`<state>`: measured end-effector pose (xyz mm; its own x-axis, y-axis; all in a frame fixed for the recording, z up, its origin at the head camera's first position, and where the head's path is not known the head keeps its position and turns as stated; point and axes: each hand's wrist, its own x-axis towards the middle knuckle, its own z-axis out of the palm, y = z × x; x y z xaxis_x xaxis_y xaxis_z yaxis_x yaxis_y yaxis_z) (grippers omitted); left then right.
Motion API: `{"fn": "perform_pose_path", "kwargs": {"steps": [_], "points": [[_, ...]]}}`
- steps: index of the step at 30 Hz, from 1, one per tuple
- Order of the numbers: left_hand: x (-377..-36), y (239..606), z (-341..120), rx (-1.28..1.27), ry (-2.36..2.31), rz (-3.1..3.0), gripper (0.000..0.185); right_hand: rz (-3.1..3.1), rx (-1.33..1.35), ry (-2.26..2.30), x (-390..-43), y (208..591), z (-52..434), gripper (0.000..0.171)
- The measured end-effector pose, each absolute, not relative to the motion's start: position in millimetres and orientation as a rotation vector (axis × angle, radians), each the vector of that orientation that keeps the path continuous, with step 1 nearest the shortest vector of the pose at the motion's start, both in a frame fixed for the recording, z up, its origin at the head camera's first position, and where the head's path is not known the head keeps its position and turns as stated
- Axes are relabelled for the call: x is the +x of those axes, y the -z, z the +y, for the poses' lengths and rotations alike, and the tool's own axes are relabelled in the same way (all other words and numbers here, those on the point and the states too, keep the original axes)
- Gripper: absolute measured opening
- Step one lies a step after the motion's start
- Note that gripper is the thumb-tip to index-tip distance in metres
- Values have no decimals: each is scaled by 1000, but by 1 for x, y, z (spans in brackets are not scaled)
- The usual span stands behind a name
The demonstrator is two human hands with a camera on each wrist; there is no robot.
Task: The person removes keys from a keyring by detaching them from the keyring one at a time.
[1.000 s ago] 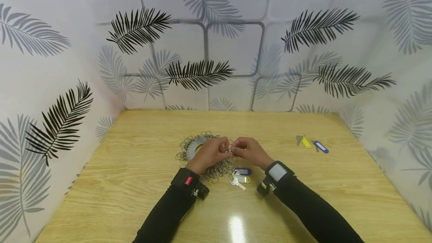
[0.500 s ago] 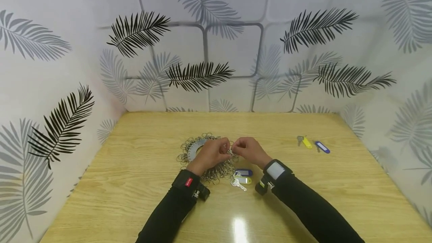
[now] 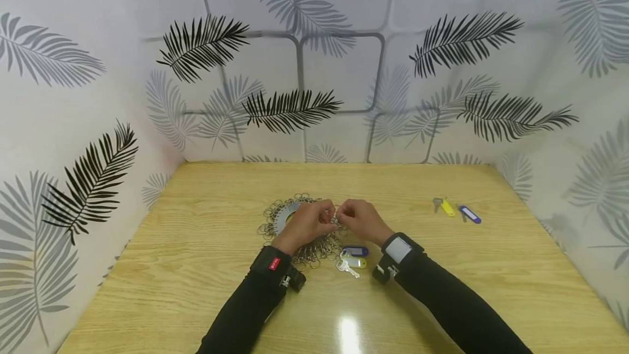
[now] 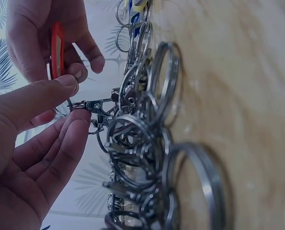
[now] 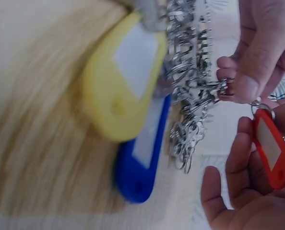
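Note:
Both hands work close together over a grey metal ring plate (image 3: 282, 217) hung with many split rings and clasps. My left hand (image 3: 308, 223) pinches the end of a metal clasp (image 4: 97, 106) between thumb and fingers. In the right wrist view, a red key tag (image 5: 272, 148) with a pale label and a small wire ring (image 5: 255, 109) lies in the fingers of my right hand (image 3: 362, 219), which holds it beside the left thumb. The fingertips almost meet, partly hiding the tag's small ring. Large split rings (image 4: 164, 76) hang below the left hand.
On the wooden table (image 3: 196, 288), a blue tag (image 3: 361, 251), a yellow tag (image 3: 355, 262) and a silver key (image 3: 349, 270) lie just in front of the hands. Further right are another yellow tag (image 3: 447, 208), a key (image 3: 437, 205) and a blue tag (image 3: 470, 214). Patterned walls enclose the table.
The right hand and wrist have turned slightly beside the left fingertips. The left hand keeps its pinch, and the tags on the table have stayed put.

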<state>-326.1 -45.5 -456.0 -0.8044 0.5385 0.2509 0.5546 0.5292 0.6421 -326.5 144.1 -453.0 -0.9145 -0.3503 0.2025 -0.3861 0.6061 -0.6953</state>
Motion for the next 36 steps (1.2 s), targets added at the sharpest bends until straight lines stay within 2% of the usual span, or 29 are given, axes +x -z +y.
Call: {"fn": "perform_pose_path", "kwargs": {"steps": [3, 10, 19, 25, 36], "points": [[-327, 456, -46, -980, 1168, -2730, 22, -2810, 605, -1247, -326, 451, 144, 6], [-328, 459, -47, -982, 1196, -2739, 22, -2758, 764, -1069, -324, 454, 144, 6], [-328, 460, -46, -1009, 1266, -2736, 27, -2842, 685, -1204, -324, 451, 146, 8], [-329, 457, -48, -934, 1342, -2800, 19, -2823, 793, -1175, -322, 449, 146, 7], [-335, 456, -54, -1065, 1230, -2823, 13, -2792, 939, -1195, -321, 450, 148, 8]]}}
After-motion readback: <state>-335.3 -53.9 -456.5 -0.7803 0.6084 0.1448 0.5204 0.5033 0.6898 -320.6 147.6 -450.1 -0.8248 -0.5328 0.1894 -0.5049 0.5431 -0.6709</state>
